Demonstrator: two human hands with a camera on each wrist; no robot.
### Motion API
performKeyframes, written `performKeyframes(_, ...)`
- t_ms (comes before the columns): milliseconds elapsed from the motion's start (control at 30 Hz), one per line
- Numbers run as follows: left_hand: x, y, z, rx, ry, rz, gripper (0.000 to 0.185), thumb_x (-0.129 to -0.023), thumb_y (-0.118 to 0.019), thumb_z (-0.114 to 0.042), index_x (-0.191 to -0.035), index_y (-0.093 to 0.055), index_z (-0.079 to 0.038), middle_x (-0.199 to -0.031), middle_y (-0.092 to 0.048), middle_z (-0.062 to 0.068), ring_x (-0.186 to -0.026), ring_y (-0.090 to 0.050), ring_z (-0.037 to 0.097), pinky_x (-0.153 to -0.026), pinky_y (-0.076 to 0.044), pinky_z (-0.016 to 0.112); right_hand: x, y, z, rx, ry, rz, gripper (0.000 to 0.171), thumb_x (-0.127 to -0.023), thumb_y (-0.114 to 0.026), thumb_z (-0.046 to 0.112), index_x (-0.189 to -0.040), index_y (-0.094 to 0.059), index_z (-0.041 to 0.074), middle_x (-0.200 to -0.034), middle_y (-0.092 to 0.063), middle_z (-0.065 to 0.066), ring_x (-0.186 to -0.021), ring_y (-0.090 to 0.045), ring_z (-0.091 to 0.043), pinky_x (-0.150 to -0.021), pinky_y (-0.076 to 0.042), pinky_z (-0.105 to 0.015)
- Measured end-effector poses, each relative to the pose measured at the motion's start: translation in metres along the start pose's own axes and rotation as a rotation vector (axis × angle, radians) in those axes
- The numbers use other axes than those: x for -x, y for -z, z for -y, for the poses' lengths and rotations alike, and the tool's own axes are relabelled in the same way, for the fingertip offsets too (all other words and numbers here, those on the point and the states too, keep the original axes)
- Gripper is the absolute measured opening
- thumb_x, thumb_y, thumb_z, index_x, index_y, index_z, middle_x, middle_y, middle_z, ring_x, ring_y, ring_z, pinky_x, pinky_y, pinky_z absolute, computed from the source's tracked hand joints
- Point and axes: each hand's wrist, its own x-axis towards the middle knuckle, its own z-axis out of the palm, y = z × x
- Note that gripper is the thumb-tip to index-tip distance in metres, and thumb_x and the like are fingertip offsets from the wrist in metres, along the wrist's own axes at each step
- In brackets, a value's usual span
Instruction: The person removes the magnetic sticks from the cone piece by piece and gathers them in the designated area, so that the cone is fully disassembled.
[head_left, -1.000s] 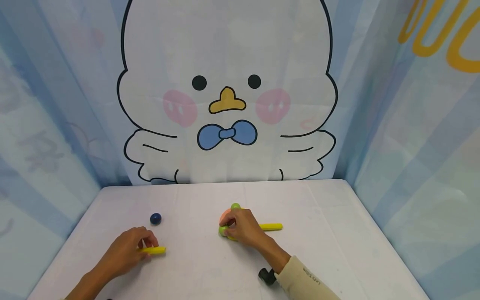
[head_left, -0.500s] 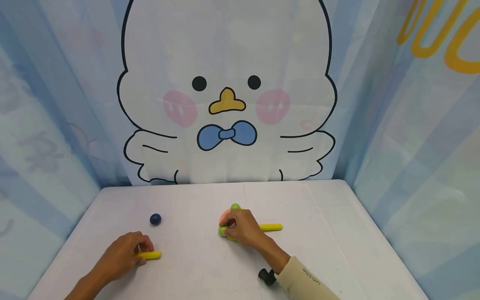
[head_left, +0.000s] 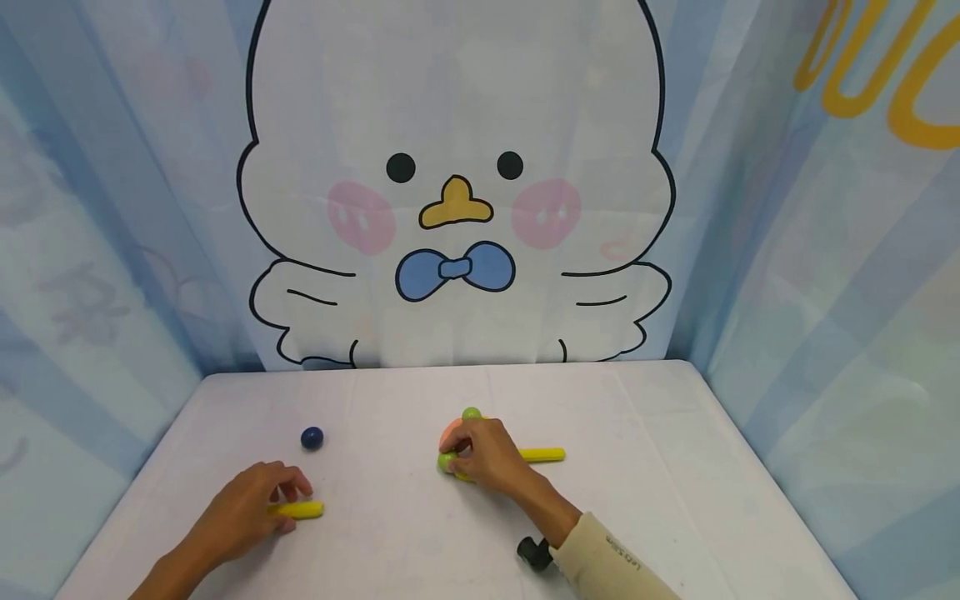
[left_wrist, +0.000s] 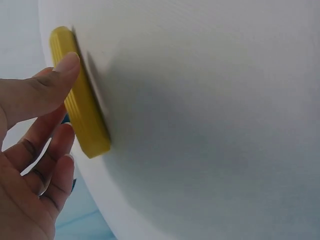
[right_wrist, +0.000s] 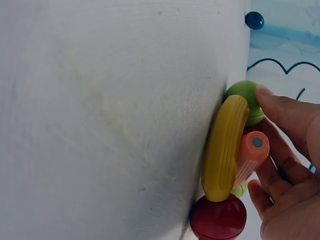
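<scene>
Two pinches holding: left hand (head_left: 243, 512) gripping yellow ribbed stick (left_wrist: 83, 107) at left of table (head_left: 405, 550), long axis running sideways, free end pointing rightward; right hand (head_left: 487, 454) pinching green ball (head_left: 446, 462) (navy ball (head_left: 312, 438) sitting beyond stick).

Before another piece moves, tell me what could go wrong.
The right hand pinches a green ball close beside a yellow curved piece; a slip might shift both. The dark blue ball lies just beyond the left hand and could roll if bumped. The black object beside the sleeve might get knocked.
</scene>
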Motion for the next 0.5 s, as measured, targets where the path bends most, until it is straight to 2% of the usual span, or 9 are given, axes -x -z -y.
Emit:
performKeyframes(200, 0.003, 0.003, -0.011, -0.001, -0.051, -0.053, 0.038, -0.074, -0.096, -0.009, -0.1, -0.074, -0.024, -0.091, -0.066, -0.007, -0.086, -0.057, 0.013, -0.081, -0.056, 0.034, 0.0, 0.001, 0.001, -0.002, -0.008, 0.006, 0.019, -0.085, -0.087, 0.001, -0.098, -0.081, 0.012, -0.098, -0.077, 0.002, -0.091, -0.071, -0.01, -0.08, -0.056, -0.019)
performKeyframes(500, 0.003, 0.005, -0.041, 0.022, -0.144, -0.132, 0.037, -0.076, -0.096, -0.013, -0.103, -0.074, -0.026, -0.095, -0.069, -0.008, -0.087, -0.058, 0.01, -0.077, -0.055, 0.025, 0.0, 0.002, 0.001, -0.015, -0.011, 0.003, 0.018, -0.085, -0.088, 0.003, -0.098, -0.081, 0.013, -0.101, -0.076, 0.003, -0.095, -0.071, -0.012, -0.083, -0.057, -0.022)
